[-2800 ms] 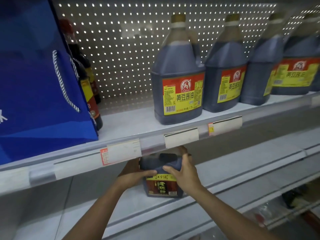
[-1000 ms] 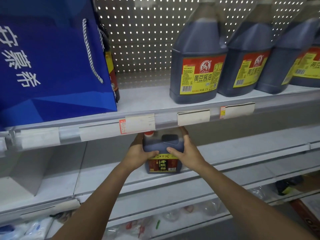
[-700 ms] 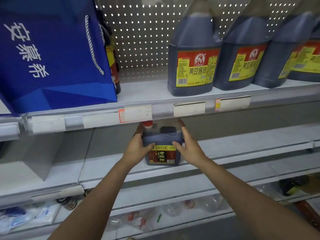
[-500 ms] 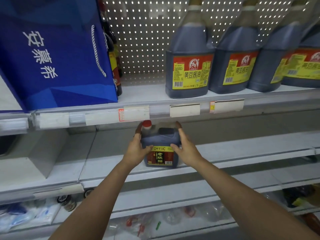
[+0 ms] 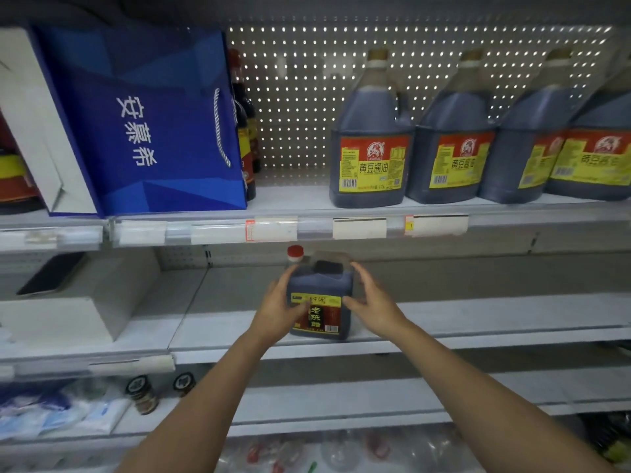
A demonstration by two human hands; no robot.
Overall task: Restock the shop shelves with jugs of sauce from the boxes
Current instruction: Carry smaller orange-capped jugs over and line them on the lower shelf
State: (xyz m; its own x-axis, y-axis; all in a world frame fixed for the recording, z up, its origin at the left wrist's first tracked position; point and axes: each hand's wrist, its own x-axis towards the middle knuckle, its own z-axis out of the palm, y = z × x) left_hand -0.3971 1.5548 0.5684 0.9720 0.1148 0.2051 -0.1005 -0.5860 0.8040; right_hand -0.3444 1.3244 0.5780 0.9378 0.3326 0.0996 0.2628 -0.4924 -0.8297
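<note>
A small dark jug of sauce [image 5: 319,298] with a red cap and a yellow-and-red label stands upright on the middle shelf [image 5: 478,319], near its front edge. My left hand [image 5: 278,308] wraps its left side, thumb across the label. My right hand [image 5: 372,302] cups its right side with fingers spread; only the thumb tip and fingertips meet the jug. On the upper shelf [image 5: 293,199], several large dark jugs [image 5: 370,148] with yellow labels stand in a row to the right.
A blue gift bag [image 5: 146,124] with dark bottles [image 5: 244,131] behind it fills the upper shelf's left. A white box [image 5: 85,302] sits left on the middle shelf. Price tags [image 5: 358,228] line the upper shelf's rail. Small jars [image 5: 141,394] and packets lie on the lower shelf.
My view has pulled back from the shelves. The jug now stands on the middle shelf, between both hands as before. My right hand's fingers have loosened and spread.
</note>
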